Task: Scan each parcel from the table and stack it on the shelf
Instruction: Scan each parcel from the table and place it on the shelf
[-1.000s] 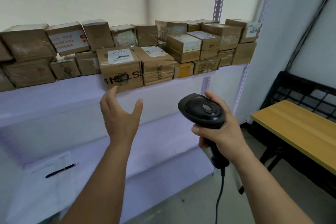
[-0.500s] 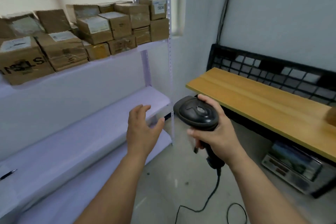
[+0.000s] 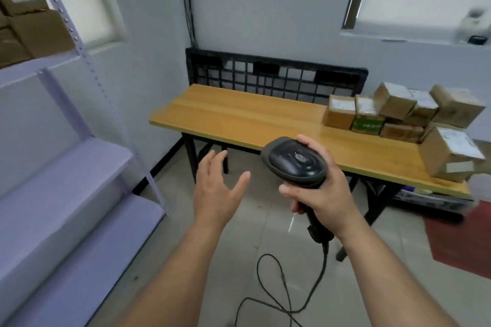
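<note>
Swung round from shelf (image 3: 66, 167) to worktop (image 3: 239, 114), parcels (image 3: 393, 99) now in sight. Empty left hand (image 3: 216, 188) is spread, right hand (image 3: 324, 194) grips the scanner (image 3: 295, 162), so next pickup's likely.

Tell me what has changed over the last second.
The view swung right, from the shelf to the table, bringing its parcels into sight. The left hand dropped away from the shelved boxes, open and empty. The right hand grips the scanner as before.
</note>
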`<state>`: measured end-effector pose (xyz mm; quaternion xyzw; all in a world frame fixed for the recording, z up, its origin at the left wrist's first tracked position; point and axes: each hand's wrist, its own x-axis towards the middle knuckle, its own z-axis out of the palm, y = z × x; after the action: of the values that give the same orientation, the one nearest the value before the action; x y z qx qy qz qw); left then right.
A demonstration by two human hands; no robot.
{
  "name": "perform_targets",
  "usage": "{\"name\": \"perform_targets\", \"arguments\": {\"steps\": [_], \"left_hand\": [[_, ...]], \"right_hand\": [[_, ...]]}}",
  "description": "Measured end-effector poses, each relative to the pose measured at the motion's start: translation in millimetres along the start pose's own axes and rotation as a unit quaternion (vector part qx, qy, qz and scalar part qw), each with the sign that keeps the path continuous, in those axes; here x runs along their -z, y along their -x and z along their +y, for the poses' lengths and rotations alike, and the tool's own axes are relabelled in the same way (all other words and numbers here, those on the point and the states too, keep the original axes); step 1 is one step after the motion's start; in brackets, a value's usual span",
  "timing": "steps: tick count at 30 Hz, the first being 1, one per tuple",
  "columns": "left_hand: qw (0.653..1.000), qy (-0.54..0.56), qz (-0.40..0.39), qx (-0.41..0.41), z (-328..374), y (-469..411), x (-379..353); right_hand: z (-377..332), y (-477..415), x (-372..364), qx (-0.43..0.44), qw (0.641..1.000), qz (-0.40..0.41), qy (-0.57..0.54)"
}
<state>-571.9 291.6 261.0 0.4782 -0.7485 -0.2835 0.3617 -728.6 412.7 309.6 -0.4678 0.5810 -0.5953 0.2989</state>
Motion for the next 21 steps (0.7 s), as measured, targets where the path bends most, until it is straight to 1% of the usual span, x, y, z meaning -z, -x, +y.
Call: {"name": "perform_targets", "arguments": {"steps": [5, 13, 21], "left_hand": [[0.998, 0.019, -0.051, -0.015, 24.6, -19.9, -58.9], [0.988, 0.028, -0.152, -0.029, 74.0, -70.1, -142.1], [0.970, 0.044, -0.227, -0.073, 115.4, -106.6, -220.7]], "right_hand": [[14.1, -8.6, 50.3, -0.020, 0.998, 0.059, 0.027], [33.3, -42.0, 127.3, -0.056, 0.988, 0.130, 0.054], [48.6, -59.5, 193.0, -0.097, 0.971, 0.209, 0.065]]}}
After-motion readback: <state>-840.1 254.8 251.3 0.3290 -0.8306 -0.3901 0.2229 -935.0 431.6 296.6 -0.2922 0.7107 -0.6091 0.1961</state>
